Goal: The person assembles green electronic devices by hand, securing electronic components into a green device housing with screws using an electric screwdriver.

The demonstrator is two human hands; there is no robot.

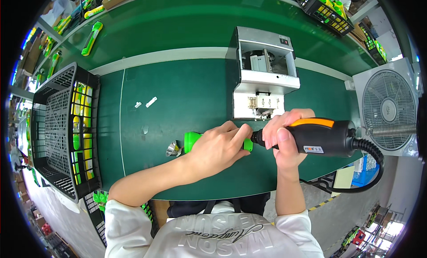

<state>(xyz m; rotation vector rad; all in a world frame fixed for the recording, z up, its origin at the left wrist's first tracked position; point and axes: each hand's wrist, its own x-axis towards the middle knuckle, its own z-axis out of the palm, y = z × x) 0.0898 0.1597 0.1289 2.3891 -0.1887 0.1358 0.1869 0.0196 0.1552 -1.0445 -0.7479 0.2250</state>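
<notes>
My left hand (pixel 218 146) is closed around a green flashlight housing (pixel 190 141) lying across the bench; its wide end shows to the left and its narrow end to the right. A black electric screwdriver (pixel 329 140) with an orange strip is gripped in my right hand (pixel 287 138). Its nose points left, against or very near the housing's right end; my fingers hide the exact contact. Just left of the housing's wide end sits a small shiny cone-shaped reflector (pixel 172 149). The middle of the housing is covered by my left hand.
A grey box-shaped machine (pixel 267 82) stands beyond my hands. Two small white parts (pixel 151 102) lie on the green bench (pixel 178 84). At left is a black crate (pixel 73 124) of yellow-green pieces; at right, a fan (pixel 388 109). The screwdriver's cable (pixel 378 169) loops down at right.
</notes>
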